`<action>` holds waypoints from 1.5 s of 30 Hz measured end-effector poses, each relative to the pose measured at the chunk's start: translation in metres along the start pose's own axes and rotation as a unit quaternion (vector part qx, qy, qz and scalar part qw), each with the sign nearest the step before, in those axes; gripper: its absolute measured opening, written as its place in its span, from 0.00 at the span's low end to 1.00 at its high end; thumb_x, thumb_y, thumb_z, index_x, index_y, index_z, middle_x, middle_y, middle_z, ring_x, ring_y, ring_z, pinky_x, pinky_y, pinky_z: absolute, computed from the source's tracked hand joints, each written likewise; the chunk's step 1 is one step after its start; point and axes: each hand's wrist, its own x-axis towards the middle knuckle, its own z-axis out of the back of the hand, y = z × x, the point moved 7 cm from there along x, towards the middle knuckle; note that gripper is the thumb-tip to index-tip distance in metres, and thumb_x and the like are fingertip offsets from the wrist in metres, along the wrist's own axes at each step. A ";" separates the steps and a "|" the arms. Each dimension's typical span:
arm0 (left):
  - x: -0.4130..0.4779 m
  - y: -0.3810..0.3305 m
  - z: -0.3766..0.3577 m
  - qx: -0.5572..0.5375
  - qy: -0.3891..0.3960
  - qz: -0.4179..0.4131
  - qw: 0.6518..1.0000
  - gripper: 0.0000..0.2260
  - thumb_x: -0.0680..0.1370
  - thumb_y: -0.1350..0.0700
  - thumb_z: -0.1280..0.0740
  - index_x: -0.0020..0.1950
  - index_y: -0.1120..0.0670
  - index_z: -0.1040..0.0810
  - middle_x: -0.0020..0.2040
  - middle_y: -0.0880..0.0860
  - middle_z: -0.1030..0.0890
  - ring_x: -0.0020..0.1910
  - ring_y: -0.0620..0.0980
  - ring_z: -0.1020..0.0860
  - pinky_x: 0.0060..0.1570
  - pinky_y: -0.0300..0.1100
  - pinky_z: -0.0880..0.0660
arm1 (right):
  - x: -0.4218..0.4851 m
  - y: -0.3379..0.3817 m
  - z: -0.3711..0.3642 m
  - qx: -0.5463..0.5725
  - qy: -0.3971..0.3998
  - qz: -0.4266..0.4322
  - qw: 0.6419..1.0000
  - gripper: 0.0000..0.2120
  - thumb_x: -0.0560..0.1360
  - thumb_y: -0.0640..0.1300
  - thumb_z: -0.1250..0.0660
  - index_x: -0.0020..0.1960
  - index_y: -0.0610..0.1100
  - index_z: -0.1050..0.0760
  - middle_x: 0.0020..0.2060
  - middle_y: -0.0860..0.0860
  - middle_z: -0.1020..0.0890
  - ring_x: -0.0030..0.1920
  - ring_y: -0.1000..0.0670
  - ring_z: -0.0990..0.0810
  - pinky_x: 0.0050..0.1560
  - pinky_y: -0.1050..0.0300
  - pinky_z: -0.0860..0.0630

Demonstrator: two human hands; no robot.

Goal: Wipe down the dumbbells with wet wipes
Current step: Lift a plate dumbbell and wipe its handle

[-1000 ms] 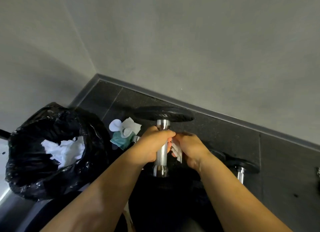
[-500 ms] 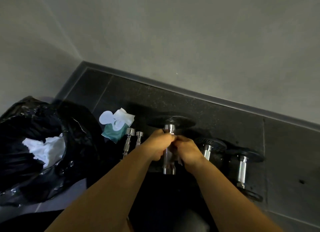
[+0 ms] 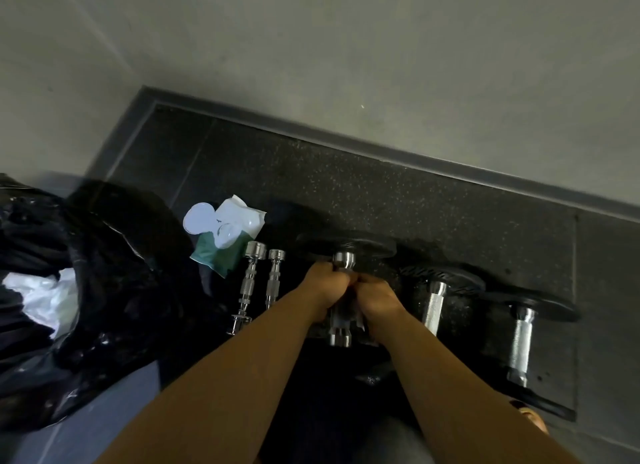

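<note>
Flooring [image 3: 381, 193] of dark speckled rubber takes up more of your view than it did a second ago, since your head has dipped and turned right; the grey wall takes up less. Your black bin bag [image 3: 110, 290], with used white tissue inside, has slid to the left edge. On the right, a second dumbbell [image 3: 434, 304] and a third dumbbell [image 3: 523, 342], only partly seen before, now lie in plain sight. You cannot tell from here whether they have been wiped.

The dumbbell [image 3: 341, 332] you are working on stands upright between that pair and the two bare chrome bars [image 3: 251, 283], with its black top plate toward the wall. A second ago it looked raised. Now it sits low in the row with its lower end at or near the floor, though your arms hide the contact. The green wet-wipe pack [image 3: 225, 242] lies open just left of the bars.

Your left hand [image 3: 322, 287] and right hand [image 3: 375, 297] have drawn together. Their knuckles meet across the chrome handle, and the fingers of both curl round it. The wipe [image 3: 361, 323] hung clear below your right hand before; now only a pale scrap shows under that palm, pressed to the handle. You seem to be mid-rub on the grip, with this one's plates probably still to do.
</note>
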 end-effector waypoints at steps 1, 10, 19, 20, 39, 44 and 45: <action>0.007 0.003 0.000 -0.004 -0.002 -0.001 1.000 0.09 0.76 0.61 0.35 0.54 0.60 0.20 0.51 0.63 0.18 0.52 0.60 0.19 0.55 0.58 0.22 | 0.008 -0.003 0.000 -0.003 -0.003 -0.005 1.000 0.13 0.79 0.38 0.43 0.55 0.38 0.21 0.48 0.38 0.18 0.48 0.40 0.18 0.47 0.46 0.20; 0.059 0.028 0.002 -0.015 0.006 0.004 1.000 0.10 0.76 0.61 0.35 0.57 0.61 0.22 0.53 0.64 0.19 0.54 0.60 0.20 0.56 0.58 0.23 | 0.061 -0.028 -0.010 0.009 -0.008 -0.079 0.997 0.14 0.80 0.42 0.44 0.42 0.41 0.23 0.35 0.44 0.21 0.33 0.47 0.23 0.30 0.57 0.25; 0.089 0.050 0.008 -0.023 0.008 0.045 0.999 0.07 0.78 0.63 0.37 0.56 0.61 0.23 0.51 0.62 0.19 0.49 0.57 0.19 0.44 0.46 0.21 | 0.088 -0.043 -0.020 0.014 -0.002 -0.078 0.997 0.14 0.81 0.42 0.45 0.53 0.38 0.23 0.37 0.43 0.21 0.36 0.47 0.23 0.34 0.57 0.28; 0.090 0.052 0.008 -0.022 0.010 0.051 0.998 0.07 0.78 0.63 0.37 0.55 0.60 0.23 0.49 0.61 0.19 0.46 0.55 0.19 0.41 0.44 0.22 | 0.089 -0.045 -0.020 0.016 0.001 -0.084 0.996 0.14 0.82 0.43 0.46 0.49 0.39 0.23 0.34 0.45 0.23 0.33 0.49 0.25 0.31 0.58 0.30; 0.082 0.048 0.017 0.080 -0.019 0.099 0.992 0.11 0.77 0.60 0.36 0.59 0.57 0.23 0.54 0.58 0.19 0.51 0.53 0.20 0.41 0.42 0.25 | 0.085 -0.040 -0.009 -0.095 0.044 -0.027 0.994 0.15 0.75 0.30 0.41 0.58 0.39 0.23 0.49 0.39 0.20 0.51 0.40 0.20 0.55 0.45 0.23; 0.069 0.033 0.011 0.168 -0.095 0.073 0.979 0.16 0.79 0.56 0.37 0.65 0.61 0.27 0.59 0.59 0.23 0.58 0.57 0.24 0.57 0.45 0.26 | 0.069 -0.030 0.022 -0.101 0.041 -0.030 0.994 0.19 0.76 0.30 0.40 0.66 0.39 0.27 0.56 0.39 0.21 0.49 0.45 0.24 0.50 0.51 0.25; 0.065 0.027 0.010 0.198 -0.112 0.065 0.971 0.17 0.79 0.56 0.37 0.66 0.63 0.28 0.60 0.60 0.24 0.59 0.58 0.24 0.56 0.44 0.27 | 0.066 -0.026 0.030 -0.114 0.041 -0.022 0.992 0.19 0.76 0.31 0.40 0.66 0.38 0.28 0.59 0.39 0.22 0.48 0.46 0.25 0.51 0.52 0.25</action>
